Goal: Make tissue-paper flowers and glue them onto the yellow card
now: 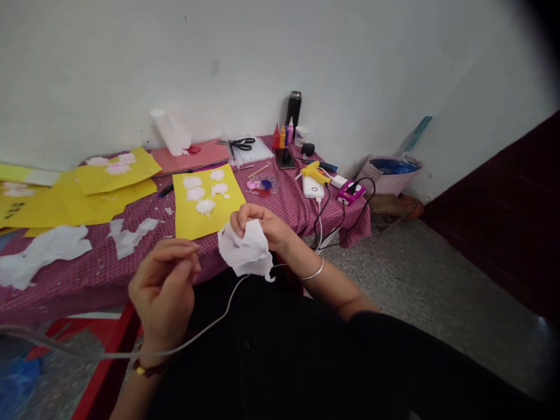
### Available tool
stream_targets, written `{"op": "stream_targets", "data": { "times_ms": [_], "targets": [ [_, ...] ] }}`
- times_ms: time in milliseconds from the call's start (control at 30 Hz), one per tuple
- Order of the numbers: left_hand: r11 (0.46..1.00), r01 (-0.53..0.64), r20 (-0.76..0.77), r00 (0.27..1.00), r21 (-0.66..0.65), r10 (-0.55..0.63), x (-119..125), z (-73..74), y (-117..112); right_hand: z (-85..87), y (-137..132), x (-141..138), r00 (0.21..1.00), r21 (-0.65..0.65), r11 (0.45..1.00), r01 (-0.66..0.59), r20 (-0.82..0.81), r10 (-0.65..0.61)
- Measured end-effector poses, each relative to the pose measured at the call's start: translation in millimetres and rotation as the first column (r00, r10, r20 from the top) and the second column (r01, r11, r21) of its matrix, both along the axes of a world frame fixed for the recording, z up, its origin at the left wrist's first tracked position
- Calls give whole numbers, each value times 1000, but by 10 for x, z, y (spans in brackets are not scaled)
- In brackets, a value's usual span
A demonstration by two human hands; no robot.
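Note:
My right hand (262,224) pinches a crumpled white tissue (247,254), which hangs down over the front edge of the table. To its left my left hand (168,286) is raised with thumb and fingers pressed together; whatever lies between them, if anything, is too small to make out. The hands are apart. Just beyond them lies a yellow sheet (184,213) with several white, pink-tinted tissue puffs (205,206) on it. Torn tissue pieces (126,242) are scattered on the checked tablecloth to the left.
More yellow sheets (144,189), scissors (242,143), a paint palette (262,189), paint bottles (282,139), a black flask (294,108), a phone (284,158) and a yellow glue gun (315,172) are on the table. A white cable (219,318) crosses before my body. Cords hang at the right.

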State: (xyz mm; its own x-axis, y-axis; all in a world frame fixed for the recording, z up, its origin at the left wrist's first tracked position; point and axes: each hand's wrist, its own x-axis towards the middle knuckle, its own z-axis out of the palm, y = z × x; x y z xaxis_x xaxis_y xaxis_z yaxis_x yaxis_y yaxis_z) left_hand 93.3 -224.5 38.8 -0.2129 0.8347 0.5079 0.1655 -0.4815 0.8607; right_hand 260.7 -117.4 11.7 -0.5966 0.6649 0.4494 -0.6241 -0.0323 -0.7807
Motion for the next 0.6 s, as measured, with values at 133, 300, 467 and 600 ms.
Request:
{"op": "stream_targets", "data": {
  "times_ms": [133,300,467,600],
  "targets": [
    [983,-54,-198,980,-175,19,25,121,-17,65,-43,23,976,150,983,103,175,-129],
    [959,1,-350,931,-284,-105,-14,-36,106,128,-78,-11,890,179,910,374,208,-407],
    [920,31,-220,967,-391,-127,85,-293,253,109,-134,-107,890,156,916,368,225,-396],
    [907,93,69,995,-412,-70,198,-417,302,53,-149,-165,910,72,935,347,218,-354]
  ]
}}
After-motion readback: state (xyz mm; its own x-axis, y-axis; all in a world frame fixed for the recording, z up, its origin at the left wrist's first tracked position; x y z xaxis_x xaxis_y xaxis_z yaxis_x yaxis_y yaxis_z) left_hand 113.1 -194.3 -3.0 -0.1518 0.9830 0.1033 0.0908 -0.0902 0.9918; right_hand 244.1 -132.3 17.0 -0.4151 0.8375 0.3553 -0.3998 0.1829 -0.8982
